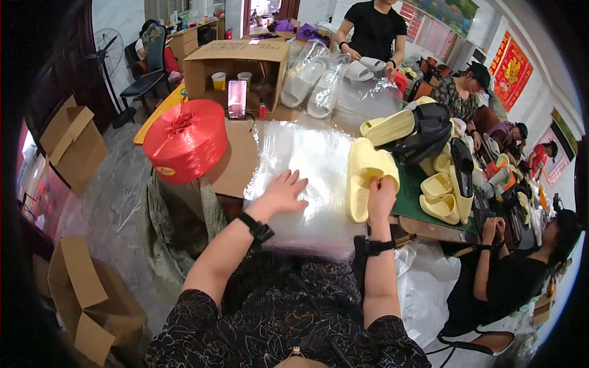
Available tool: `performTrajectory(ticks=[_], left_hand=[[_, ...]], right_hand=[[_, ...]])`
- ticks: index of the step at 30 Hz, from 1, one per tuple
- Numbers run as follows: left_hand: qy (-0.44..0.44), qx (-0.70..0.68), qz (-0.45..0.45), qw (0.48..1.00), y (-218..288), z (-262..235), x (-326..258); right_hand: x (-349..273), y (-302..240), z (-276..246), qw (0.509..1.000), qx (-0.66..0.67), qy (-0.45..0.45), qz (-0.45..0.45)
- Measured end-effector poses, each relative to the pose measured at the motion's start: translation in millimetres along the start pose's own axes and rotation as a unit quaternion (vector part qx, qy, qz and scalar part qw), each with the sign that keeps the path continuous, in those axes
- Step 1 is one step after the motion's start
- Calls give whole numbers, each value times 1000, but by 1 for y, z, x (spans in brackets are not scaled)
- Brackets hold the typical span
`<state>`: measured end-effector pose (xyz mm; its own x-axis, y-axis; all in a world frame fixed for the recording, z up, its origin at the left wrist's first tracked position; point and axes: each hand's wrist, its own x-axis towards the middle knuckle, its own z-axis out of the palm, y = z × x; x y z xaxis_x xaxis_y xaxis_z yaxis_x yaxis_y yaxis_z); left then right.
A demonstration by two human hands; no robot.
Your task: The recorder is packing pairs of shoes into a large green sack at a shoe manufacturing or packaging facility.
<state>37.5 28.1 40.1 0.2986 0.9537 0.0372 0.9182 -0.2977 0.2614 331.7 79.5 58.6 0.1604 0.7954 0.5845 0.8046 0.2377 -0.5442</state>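
On the stack of clear plastic bags (307, 165), the left hand (283, 191) lies flat, fingers spread, gripping nothing. Right hand (380, 195) clasps a pale yellow slipper (363, 175) beside the red twine spool (186, 140).

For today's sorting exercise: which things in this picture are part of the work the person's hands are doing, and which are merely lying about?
In hand:
- left hand, flat on the stack of clear plastic bags
- right hand, gripping a pale yellow slipper

Lying about:
- red twine spool
- phone propped against the open cardboard box
- black slipper on the far pile
- floor fan
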Motion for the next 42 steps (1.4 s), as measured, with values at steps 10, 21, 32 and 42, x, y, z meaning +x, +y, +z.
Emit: performTrajectory(ticks=[10,21,32,42], left_hand=[[171,-111,85,975,1,-23,16],[136,-51,128,981,16,0,-51],[229,-223,14,948,36,-1,-31],[120,-282,-75,949,31,-20,-27]], right_hand=[[-39,3,-78,995,90,39,5],[-66,22,-110,918,381,18,103],[-83,-7,-133,927,375,-5,24],[-101,-57,-115,924,214,-285,-139]])
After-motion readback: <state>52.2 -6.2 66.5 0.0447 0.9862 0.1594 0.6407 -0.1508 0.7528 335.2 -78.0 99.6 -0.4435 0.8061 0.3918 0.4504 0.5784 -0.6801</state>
